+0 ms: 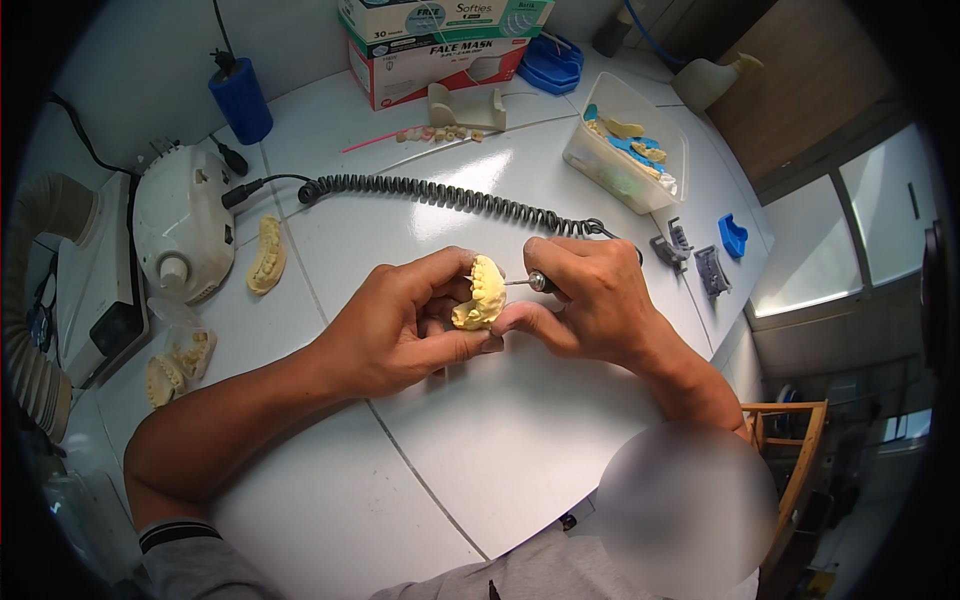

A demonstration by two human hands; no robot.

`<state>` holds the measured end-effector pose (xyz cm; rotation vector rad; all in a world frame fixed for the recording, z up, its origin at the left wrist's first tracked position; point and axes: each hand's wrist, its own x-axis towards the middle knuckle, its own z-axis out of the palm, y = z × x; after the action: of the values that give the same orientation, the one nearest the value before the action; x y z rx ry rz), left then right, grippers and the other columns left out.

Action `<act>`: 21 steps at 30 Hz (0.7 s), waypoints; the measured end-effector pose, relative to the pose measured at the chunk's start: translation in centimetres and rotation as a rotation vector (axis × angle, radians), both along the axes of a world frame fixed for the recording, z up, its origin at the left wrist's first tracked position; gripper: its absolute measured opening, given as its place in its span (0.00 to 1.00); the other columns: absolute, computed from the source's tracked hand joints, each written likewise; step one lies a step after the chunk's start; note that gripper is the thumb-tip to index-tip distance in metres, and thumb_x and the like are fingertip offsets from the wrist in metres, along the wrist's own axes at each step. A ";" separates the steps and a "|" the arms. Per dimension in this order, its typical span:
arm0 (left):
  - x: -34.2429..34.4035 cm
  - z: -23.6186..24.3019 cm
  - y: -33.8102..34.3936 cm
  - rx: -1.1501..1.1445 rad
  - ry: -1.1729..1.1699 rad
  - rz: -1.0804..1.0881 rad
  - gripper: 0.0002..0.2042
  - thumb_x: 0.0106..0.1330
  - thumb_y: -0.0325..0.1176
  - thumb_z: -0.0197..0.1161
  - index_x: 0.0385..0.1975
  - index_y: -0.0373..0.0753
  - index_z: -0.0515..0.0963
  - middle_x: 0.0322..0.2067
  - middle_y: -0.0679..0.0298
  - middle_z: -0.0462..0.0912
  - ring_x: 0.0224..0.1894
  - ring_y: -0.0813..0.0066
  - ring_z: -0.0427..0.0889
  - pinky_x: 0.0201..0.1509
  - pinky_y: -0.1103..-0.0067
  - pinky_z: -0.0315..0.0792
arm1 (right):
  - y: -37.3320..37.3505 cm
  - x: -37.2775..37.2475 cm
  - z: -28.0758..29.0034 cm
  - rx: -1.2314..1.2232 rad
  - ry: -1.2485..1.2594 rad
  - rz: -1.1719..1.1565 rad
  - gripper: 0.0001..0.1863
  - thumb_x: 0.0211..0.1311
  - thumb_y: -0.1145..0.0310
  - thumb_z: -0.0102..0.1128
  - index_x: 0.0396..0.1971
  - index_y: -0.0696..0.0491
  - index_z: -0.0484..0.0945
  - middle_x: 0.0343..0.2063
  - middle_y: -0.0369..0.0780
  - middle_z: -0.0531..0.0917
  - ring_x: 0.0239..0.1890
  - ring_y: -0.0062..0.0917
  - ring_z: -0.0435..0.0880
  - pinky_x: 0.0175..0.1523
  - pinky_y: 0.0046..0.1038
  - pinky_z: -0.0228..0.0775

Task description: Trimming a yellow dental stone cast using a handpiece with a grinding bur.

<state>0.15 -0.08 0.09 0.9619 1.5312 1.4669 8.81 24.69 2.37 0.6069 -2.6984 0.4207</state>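
A yellow plaster dental cast (483, 290) is held upright in my left hand (420, 320), between thumb and fingers at the middle of the view. My right hand (585, 295) grips a rotary handpiece (542, 283) with a metal nose and a thin bit that points left at the side of the cast. The bit's tip is at or very near the cast. My right thumb rests against or close to the lower part of the cast. The handpiece's coiled black cord (440, 200) runs left across the white tiled worktop (480, 460) to a white control unit (185, 230).
Left: extraction hose (45, 300), loose cast (265, 255), bag with casts (180, 355), blue cylinder (240, 100). Back: stacked boxes (435, 75), blue tray (550, 65), small pieces (435, 134). Right: plastic container (625, 150), spray bottle (715, 80), grey articulators (710, 270), blue piece (733, 235), wooden stool (800, 420).
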 end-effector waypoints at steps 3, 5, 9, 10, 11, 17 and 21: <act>0.0 -0.2 0.0 -0.005 0.002 0.007 0.24 0.72 0.22 0.68 0.67 0.30 0.72 0.51 0.58 0.87 0.54 0.74 0.88 0.60 0.76 0.83 | -0.1 0.0 0.1 0.002 0.013 0.004 0.31 0.62 0.36 0.74 0.25 0.51 0.78 0.13 0.35 0.75 0.12 0.28 0.73 0.19 0.33 0.60; 0.0 -0.3 0.0 0.020 0.012 0.010 0.24 0.72 0.22 0.68 0.67 0.30 0.72 0.51 0.58 0.87 0.54 0.75 0.88 0.60 0.76 0.83 | -0.1 0.0 0.2 0.012 0.009 0.003 0.31 0.62 0.36 0.74 0.24 0.51 0.77 0.13 0.35 0.75 0.11 0.27 0.72 0.19 0.33 0.60; 0.0 -0.4 0.0 0.002 0.023 0.018 0.24 0.72 0.23 0.70 0.66 0.30 0.72 0.50 0.59 0.87 0.52 0.75 0.88 0.60 0.76 0.83 | -0.1 0.1 0.1 0.025 -0.003 -0.006 0.31 0.63 0.36 0.74 0.23 0.51 0.77 0.13 0.35 0.74 0.11 0.27 0.72 0.19 0.33 0.60; 0.0 -0.4 0.0 0.007 0.016 0.019 0.24 0.71 0.23 0.70 0.66 0.30 0.73 0.50 0.59 0.87 0.52 0.76 0.88 0.60 0.76 0.82 | -0.1 0.1 0.1 0.031 0.000 -0.006 0.31 0.64 0.36 0.73 0.23 0.51 0.77 0.13 0.35 0.74 0.11 0.27 0.72 0.19 0.33 0.60; 0.1 -0.4 0.0 0.007 0.016 0.019 0.24 0.71 0.23 0.70 0.66 0.30 0.73 0.50 0.59 0.87 0.52 0.76 0.88 0.60 0.76 0.82 | -0.2 0.1 0.1 0.031 0.001 -0.006 0.31 0.64 0.36 0.73 0.23 0.51 0.77 0.13 0.35 0.74 0.11 0.27 0.72 0.19 0.33 0.60; 0.0 -0.4 0.0 -0.004 0.020 0.023 0.23 0.72 0.23 0.70 0.65 0.30 0.73 0.49 0.59 0.86 0.52 0.76 0.88 0.60 0.76 0.82 | -0.3 0.1 0.3 0.040 -0.009 -0.001 0.30 0.65 0.37 0.73 0.23 0.51 0.77 0.13 0.34 0.75 0.11 0.26 0.72 0.19 0.33 0.60; 0.1 -0.4 0.0 0.005 0.009 0.029 0.23 0.72 0.24 0.70 0.65 0.29 0.73 0.50 0.59 0.86 0.53 0.76 0.88 0.60 0.76 0.82 | -0.3 0.1 0.2 0.039 -0.012 -0.007 0.30 0.65 0.38 0.73 0.23 0.51 0.77 0.13 0.34 0.75 0.11 0.27 0.72 0.19 0.33 0.60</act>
<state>0.23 -0.05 -0.27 0.9548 1.5544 1.4893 8.96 24.43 2.61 0.6077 -2.7251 0.3714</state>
